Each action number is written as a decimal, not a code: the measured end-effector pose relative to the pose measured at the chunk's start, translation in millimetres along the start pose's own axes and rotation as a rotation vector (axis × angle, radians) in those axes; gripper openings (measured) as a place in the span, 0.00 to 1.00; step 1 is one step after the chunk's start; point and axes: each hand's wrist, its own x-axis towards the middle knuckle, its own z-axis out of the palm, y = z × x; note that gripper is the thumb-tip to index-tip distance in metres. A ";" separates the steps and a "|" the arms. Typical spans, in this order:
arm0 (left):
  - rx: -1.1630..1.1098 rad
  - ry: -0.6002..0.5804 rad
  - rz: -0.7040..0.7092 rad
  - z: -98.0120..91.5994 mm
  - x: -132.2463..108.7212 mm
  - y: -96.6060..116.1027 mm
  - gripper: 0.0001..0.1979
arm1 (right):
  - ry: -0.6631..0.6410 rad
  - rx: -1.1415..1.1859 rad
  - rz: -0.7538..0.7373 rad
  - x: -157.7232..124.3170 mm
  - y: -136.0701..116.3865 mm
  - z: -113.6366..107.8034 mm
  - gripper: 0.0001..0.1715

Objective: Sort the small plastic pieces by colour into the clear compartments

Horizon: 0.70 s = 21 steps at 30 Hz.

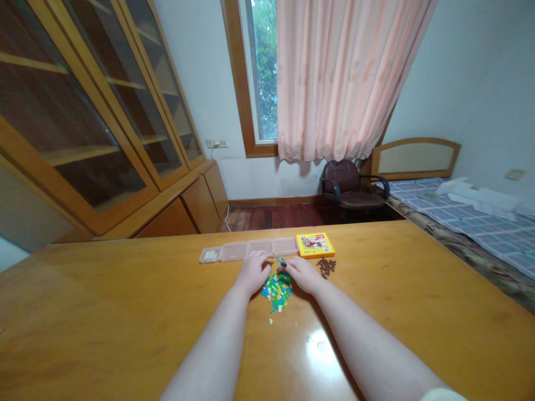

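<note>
Right there, at the middle of the tabletop (125, 312), both hands bent over a heap of tiny coloured pieces (277, 292), green, blue, yellow and white all jumbled together! The left hand (253, 273) came in at the heap's upper left, fingers curled, with its far fingertips near the row of clear plastic trays (234, 252); whether anything was pinched there, the view could not tell. Across from it, the right hand (301, 273) lay low with its fingers drawn close together, tips right at a small dark piece (283, 264), though contact looked likelier than it could be proved: grip or mere touch, no telling. The gap between the two hands was narrow, and the heap spread through it toward the wearer, one pale stray piece (271, 321) lying apart at the near end. Off to the right, just beyond the right wrist, sat a separate pile of brown pieces (327, 267), and behind that the yellow box (316, 245), flat at the end of the trays. And how would such bits handle? Light, surely, and stiff, probably hard plastic: little risk of crushing, every chance of skidding on that glossy surface. Thumb and fingertip on opposite edges looked the best hold, one piece at a time, with a gentle squeeze so that none shot away.
</note>
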 end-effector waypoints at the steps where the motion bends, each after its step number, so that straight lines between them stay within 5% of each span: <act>1: 0.033 0.018 -0.015 0.5 -0.1 -0.7 0.19 | 0.004 -0.022 0.000 0.2 -0.3 0.0 0.20; 5: 0.130 -0.023 -0.097 5.0 -0.3 -4.1 0.28 | 0.131 -0.070 0.039 1.7 2.4 -1.3 0.22; 9: 0.126 -0.054 -0.126 5.5 -0.3 -5.1 0.23 | 0.253 -0.062 0.116 2.3 8.5 -1.7 0.25; 14: 0.064 0.040 -0.046 -0.1 0.1 -0.4 0.20 | 0.215 -0.004 0.136 1.8 8.8 -1.2 0.25; 21: -0.028 -0.174 0.145 2.7 0.2 8.4 0.16 | 0.175 -0.067 0.126 0.7 5.4 -1.9 0.23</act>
